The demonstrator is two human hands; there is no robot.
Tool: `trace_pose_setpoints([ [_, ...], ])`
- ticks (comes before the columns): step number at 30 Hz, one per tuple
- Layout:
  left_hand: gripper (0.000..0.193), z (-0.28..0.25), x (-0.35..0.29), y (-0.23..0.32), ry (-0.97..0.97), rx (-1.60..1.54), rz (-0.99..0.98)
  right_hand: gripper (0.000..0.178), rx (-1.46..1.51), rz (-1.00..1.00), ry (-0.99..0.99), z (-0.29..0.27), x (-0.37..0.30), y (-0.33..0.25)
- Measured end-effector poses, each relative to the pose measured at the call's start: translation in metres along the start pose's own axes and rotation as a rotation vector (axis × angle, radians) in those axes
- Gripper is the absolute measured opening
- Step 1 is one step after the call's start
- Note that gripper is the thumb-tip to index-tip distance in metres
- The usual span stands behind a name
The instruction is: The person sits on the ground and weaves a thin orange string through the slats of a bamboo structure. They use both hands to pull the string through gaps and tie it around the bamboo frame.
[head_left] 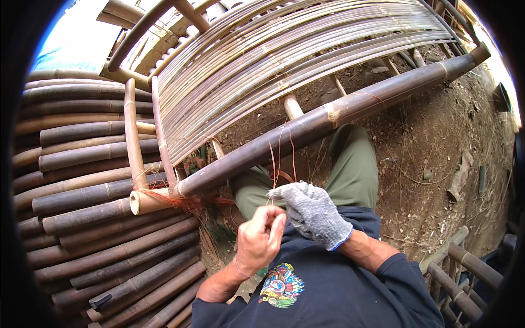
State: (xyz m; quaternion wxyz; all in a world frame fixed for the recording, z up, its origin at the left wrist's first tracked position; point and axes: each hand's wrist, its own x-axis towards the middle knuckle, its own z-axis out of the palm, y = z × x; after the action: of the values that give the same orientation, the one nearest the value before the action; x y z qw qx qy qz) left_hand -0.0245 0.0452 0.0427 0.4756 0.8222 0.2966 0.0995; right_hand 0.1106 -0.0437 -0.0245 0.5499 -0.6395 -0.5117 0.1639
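My bare left hand (259, 241) is closed in a pinch, with thin reddish-brown strands running up from its fingers. Right beside it, my right hand (313, 214) wears a grey knitted glove and is closed on the strands (294, 158) too. These run up to the thick dark bamboo pole (394, 92) along the near side of a bamboo bench frame. Long, narrow bamboo slats (240, 74) span the frame behind that pole. Whatever lies inside my closed fingers is hidden.
Many cut bamboo poles (104, 213) are stacked on the left. Orange fibres (188, 203) are tangled around the frame's near left corner. My knees reach under the front pole. Dirt ground (421, 142) with scraps lies to the right; another bamboo frame (459, 290) stands at lower right.
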Motion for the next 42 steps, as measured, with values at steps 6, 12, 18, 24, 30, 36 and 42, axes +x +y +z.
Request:
trace_pose_setpoints([
  [6, 0.008, 0.002, -0.051, -0.057, -0.111, -0.067, -0.153, 0.017, 0.732, 0.902, -0.103, -0.035, -0.015, 0.001],
  [12, 0.008, -0.006, -0.091, -0.105, -0.263, -0.095, -0.343, 0.028, 0.508, 0.934, -0.087, -0.041, -0.041, 0.026],
  [18, 0.01, -0.018, -0.098, -0.126, -0.469, -0.048, -0.461, 0.033, 0.556, 0.994, 0.096, -0.045, -0.051, 0.026],
  [24, 0.016, -0.048, -0.12, -0.167, -0.53, -0.054, -0.587, 0.029, 0.457, 0.932, 0.193, -0.063, -0.053, 0.034],
  [30, 0.035, -0.039, -0.047, -0.089, 0.041, 0.81, 0.143, 0.027, 0.226, 0.821, -0.076, -0.064, -0.047, 0.017],
  [36, 0.041, 0.066, 0.034, -0.058, -0.475, -0.642, -0.275, 0.01, -0.081, 0.461, -0.375, -0.043, -0.064, 0.014],
  [42, 0.033, 0.106, 0.068, -0.033, -0.373, -1.097, -0.483, 0.015, -0.362, 0.285, -0.444, -0.035, -0.103, 0.02],
])
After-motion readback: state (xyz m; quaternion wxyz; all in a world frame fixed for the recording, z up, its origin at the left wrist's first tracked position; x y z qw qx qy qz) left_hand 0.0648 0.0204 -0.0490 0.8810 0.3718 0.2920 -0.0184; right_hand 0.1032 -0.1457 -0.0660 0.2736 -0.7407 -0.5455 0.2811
